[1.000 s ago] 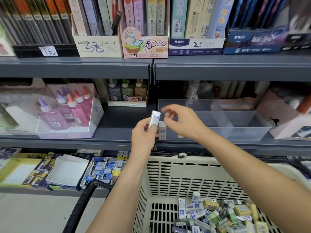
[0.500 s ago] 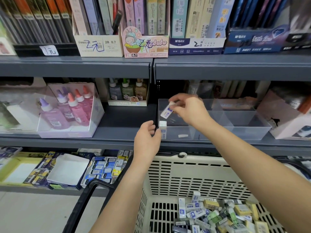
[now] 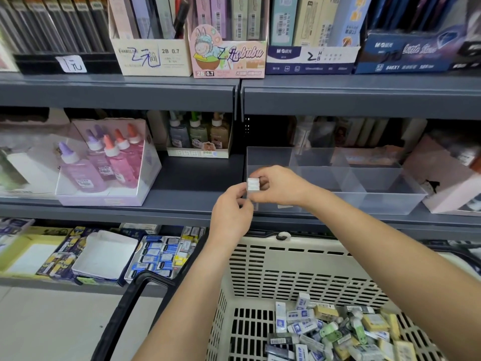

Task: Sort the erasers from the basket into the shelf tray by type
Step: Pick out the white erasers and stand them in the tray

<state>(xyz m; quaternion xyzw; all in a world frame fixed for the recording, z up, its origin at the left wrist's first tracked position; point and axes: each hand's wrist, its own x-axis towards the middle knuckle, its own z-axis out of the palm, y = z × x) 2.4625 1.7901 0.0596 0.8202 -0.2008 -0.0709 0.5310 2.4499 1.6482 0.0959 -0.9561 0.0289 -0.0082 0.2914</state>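
Observation:
A clear divided shelf tray [image 3: 378,203] sits on the middle shelf. At its front-left corner my right hand [image 3: 282,186] pinches a small stack of white erasers [image 3: 253,184] standing on end. Just below, my left hand [image 3: 231,208] has thumb and forefinger curled against the lower end of the same erasers. A small white piece [image 3: 284,206] lies on the tray floor. The beige slotted basket [image 3: 299,261] is below the shelf, with several mixed erasers [image 3: 338,332] piled in its right half: white-and-blue, yellow, green and dark ones.
Glue bottles in a clear display box [image 3: 104,165] stand left of the tray, and a pink box [image 3: 447,178] stands to its right. Pencil lead boxes [image 3: 226,56] line the upper shelf. The lower shelf holds eraser boxes [image 3: 156,256]. The black basket handle [image 3: 122,308] juts left.
My right hand took the eraser from my left hand, carried it over the tray, then lowered it to the front-left corner. My left hand rose to meet it there.

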